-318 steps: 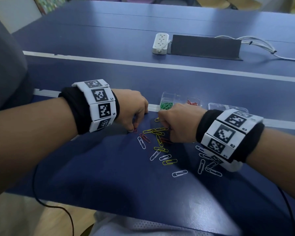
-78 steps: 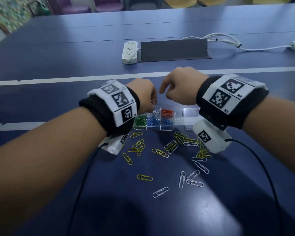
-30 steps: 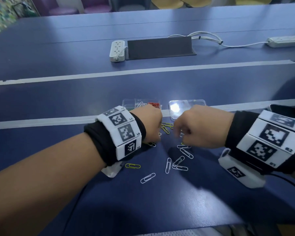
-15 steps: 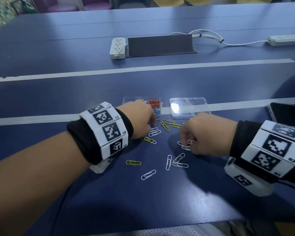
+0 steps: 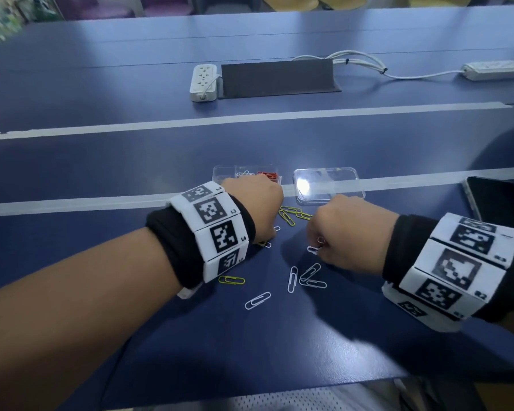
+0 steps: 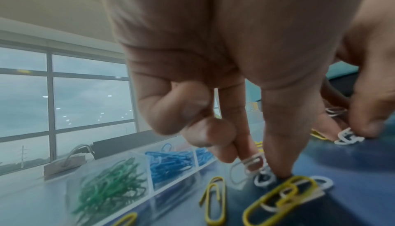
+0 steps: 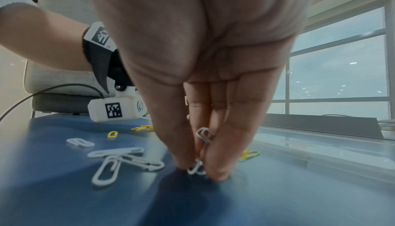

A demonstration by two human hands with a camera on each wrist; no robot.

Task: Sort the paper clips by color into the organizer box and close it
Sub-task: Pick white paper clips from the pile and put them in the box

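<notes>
White paper clips [image 5: 293, 278] and yellow paper clips [image 5: 288, 216] lie scattered on the blue table. The clear organizer box [image 5: 223, 173] sits behind my left hand [image 5: 254, 203]; its compartments hold green clips [image 6: 107, 190], blue clips [image 6: 169, 162] and red clips [image 5: 267, 175]. My left hand pinches white clips [image 6: 252, 162] on the table just in front of the box. My right hand [image 5: 343, 229] pinches several white clips [image 7: 199, 162] against the table, right of the left hand. The clear lid [image 5: 328, 185] lies flat right of the box.
A black phone [image 5: 499, 203] lies at the right edge. A white power strip [image 5: 204, 83], a dark cable cover [image 5: 278, 78] and a second strip [image 5: 493, 69] with cables stand far back. A cable from the wrist camera runs off the near table edge.
Both hands have stayed low among the clips. The left hand edged back from the box over white clips, and the right hand gathered another white clip into its pinch.
</notes>
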